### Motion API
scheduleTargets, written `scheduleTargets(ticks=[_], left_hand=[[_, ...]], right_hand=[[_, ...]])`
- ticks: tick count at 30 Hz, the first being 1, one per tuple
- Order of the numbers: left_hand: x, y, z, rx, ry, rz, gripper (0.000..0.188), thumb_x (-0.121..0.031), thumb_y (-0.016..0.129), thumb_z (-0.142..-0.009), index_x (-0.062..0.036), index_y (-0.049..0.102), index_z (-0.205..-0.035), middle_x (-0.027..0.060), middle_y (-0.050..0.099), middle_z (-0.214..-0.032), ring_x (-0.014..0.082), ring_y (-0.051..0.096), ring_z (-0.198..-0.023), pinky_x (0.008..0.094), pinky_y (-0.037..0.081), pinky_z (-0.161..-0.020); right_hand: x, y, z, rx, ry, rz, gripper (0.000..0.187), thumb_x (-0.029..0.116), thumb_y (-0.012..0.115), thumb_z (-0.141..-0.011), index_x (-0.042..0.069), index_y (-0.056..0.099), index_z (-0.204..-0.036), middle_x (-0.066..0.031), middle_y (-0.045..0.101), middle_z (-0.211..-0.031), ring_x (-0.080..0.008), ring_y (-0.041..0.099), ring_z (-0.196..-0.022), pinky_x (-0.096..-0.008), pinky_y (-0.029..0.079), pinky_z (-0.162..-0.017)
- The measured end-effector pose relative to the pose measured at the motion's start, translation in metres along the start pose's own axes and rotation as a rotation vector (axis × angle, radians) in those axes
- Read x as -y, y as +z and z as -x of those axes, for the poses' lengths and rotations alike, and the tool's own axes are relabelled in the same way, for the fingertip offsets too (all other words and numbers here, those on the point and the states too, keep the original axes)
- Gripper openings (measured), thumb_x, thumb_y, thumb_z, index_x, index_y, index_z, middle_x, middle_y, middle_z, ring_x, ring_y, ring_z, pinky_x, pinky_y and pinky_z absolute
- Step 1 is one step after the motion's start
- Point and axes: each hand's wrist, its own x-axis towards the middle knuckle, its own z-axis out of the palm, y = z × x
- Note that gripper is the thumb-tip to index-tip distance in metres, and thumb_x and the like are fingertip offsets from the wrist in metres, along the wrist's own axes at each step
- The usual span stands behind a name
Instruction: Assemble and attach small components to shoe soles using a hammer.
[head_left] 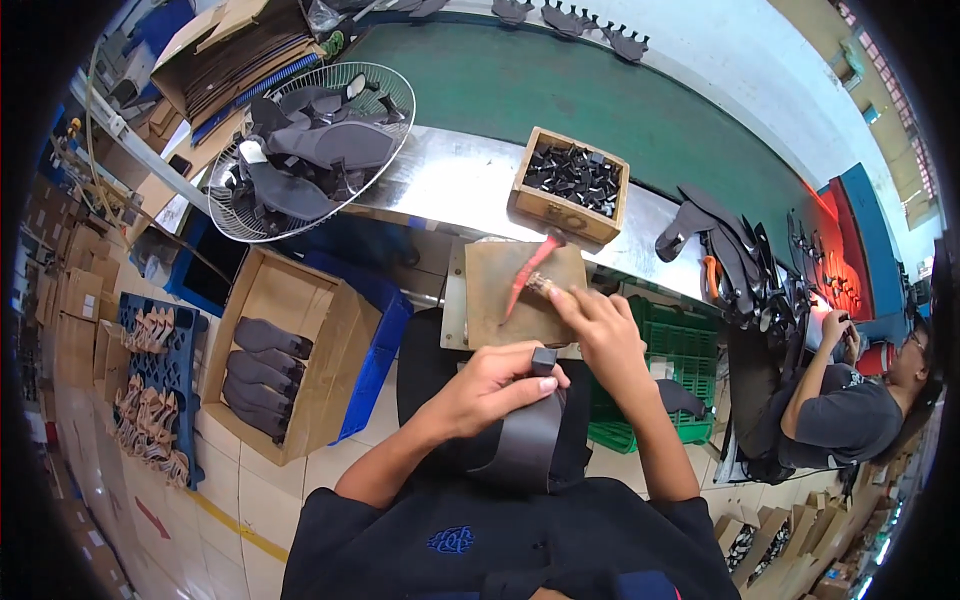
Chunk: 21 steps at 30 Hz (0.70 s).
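Note:
My left hand [492, 385] is closed around a dark shoe sole [522, 440], its squarish black heel end [543, 362] pointing up between thumb and fingers. The sole's broad part hangs toward my lap. In my right hand [603, 335] is a hammer [524, 275] with a long, slim red head and a wrapped, light-coloured handle. The hammer is slightly blurred and lies over a brown work pad [488, 290] in front of me; whether it touches the pad I cannot tell. Beyond the pad, a wooden box [565, 218] holds many small black heel pieces.
A wire basket [400, 90] of dark soles stands on the metal ledge [455, 170] at left, beside a green conveyor belt [480, 75]. More soles lie in a cardboard box [335, 370] on the left. To the right are a green crate [655, 340], piled soles [735, 250] and a seated co-worker [840, 410].

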Motion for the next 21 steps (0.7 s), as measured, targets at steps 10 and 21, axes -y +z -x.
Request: scheduleTargets(ticks=[10,21], left_hand=[[-0.009,0.029,0.009,0.166,-0.356,0.516,0.031,-0.024,0.048,-0.103,0.0037,0.061,-0.110,0.0121,0.065,-0.107,0.0212,0.063,-0.104,0.0331,0.047,-0.095],[0.023,0.043,0.000,-0.060,-0.507,0.890,0.049,-0.035,0.055,-0.099,0.0039,0.052,-0.128,0.0161,0.060,-0.125,0.0244,0.060,-0.114,0.0343,0.048,-0.098]], right_hand=[[0.040,-0.030,-0.006,0.169,0.008,-1.853,0.049,0.048,0.055,-0.098,0.000,0.066,-0.098,-0.0173,0.066,-0.109,-0.0347,0.056,-0.120,-0.0490,0.041,-0.104],[0.051,-0.030,0.015,-0.002,0.557,-1.808,0.049,0.044,0.052,-0.101,-0.003,0.063,-0.095,-0.0143,0.065,-0.097,-0.0297,0.060,-0.106,-0.0423,0.045,-0.098]])
